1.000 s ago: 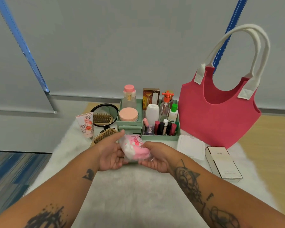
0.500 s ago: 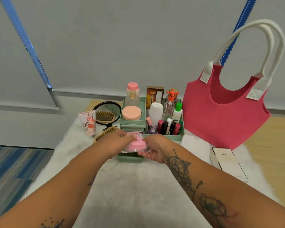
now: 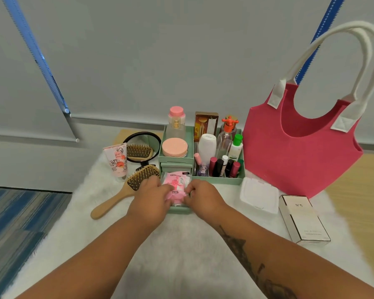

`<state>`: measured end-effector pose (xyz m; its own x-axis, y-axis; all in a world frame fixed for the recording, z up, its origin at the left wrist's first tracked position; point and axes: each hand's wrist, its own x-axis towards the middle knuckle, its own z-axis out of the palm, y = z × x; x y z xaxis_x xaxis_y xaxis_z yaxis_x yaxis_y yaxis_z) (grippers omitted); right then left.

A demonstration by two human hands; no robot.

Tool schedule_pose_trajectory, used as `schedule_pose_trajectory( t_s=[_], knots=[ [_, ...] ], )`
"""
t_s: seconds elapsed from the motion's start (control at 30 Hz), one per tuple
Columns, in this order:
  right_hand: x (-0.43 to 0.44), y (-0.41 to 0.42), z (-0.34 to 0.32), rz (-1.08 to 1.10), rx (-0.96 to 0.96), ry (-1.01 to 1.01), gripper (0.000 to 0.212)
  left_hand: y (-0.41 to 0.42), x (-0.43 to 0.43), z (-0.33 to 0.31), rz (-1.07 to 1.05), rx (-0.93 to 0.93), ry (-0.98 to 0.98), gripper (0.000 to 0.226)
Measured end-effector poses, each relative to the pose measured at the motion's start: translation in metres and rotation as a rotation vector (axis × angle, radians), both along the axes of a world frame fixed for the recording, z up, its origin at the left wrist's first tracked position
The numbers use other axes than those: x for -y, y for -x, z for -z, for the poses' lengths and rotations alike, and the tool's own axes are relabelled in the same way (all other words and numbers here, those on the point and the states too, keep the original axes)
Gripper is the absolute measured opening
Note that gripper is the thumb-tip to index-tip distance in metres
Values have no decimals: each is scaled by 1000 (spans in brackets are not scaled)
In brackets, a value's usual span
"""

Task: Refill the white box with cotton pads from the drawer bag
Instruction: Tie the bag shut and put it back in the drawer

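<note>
A pink and clear bag of cotton pads [image 3: 175, 184] lies in the pulled-out lower drawer [image 3: 179, 209] of the green organiser [image 3: 219, 180]. My left hand [image 3: 149, 200] presses on the bag's left side, fingers curled on it. My right hand [image 3: 203, 198] pinches the bag's right edge. Both hands hide the bag's near end. The white box [image 3: 259, 197] sits with its lid closed on the white fur mat, to the right of the drawer and apart from both hands.
A wooden hairbrush [image 3: 125, 190] lies just left of my left hand. A round mirror [image 3: 143, 148] and a pink tube [image 3: 116, 159] stand behind it. A red felt tote [image 3: 300, 152] and a cream perfume box [image 3: 303, 220] stand at the right.
Both hands carried the bag of cotton pads forward and down, from above the mat into the open drawer. The camera tilted, so the scene shifted in view.
</note>
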<state>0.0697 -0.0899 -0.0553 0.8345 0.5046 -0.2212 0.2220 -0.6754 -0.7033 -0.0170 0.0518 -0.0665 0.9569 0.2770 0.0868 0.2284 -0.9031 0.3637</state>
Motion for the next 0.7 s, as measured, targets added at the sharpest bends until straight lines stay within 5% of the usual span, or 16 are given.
schedule_pose_trajectory(
  t_s=[0.13,0.3,0.47,0.7],
  knots=[
    [1,1,5,-151,245,94,3,1,1,6,153,79,-66,19],
    [1,8,9,-362,512,243,28,7,3,3,215,13,-199,35],
    [1,3,5,-353,481,179,35,1,7,-2,306,-23,-185,34],
    [-4,-13,4,-533,405,541,57,2,5,3,403,-11,-241,24]
  ],
)
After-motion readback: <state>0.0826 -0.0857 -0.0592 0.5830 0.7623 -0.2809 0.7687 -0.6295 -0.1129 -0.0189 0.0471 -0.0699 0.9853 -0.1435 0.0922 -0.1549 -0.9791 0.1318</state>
